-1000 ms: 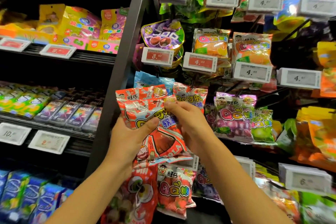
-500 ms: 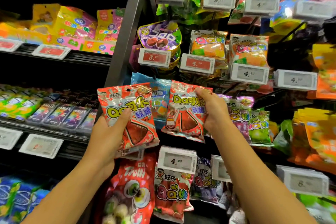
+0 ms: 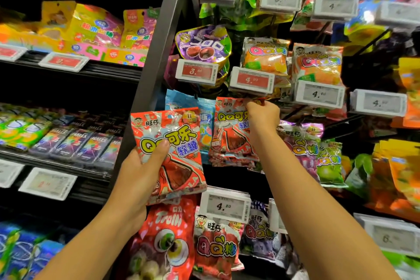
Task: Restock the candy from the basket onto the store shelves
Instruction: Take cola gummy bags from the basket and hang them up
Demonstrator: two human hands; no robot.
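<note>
Right hand [image 3: 263, 113] has risen since the earlier frame, pinching the top edge of a red cola-gummy bag [image 3: 229, 134] just under the red price tag [image 3: 251, 80]. Left hand [image 3: 138, 170] grips a second red bag [image 3: 172, 150], thumb across its front, beside the grey upright [image 3: 159, 52].

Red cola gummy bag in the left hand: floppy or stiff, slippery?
Likely floppy: the red cola gummy bag is creased and bends around the left hand. Probably slippery, since its film is glossy. Seemingly light: the right hand lifts a matching bag by its top edge alone.
</note>
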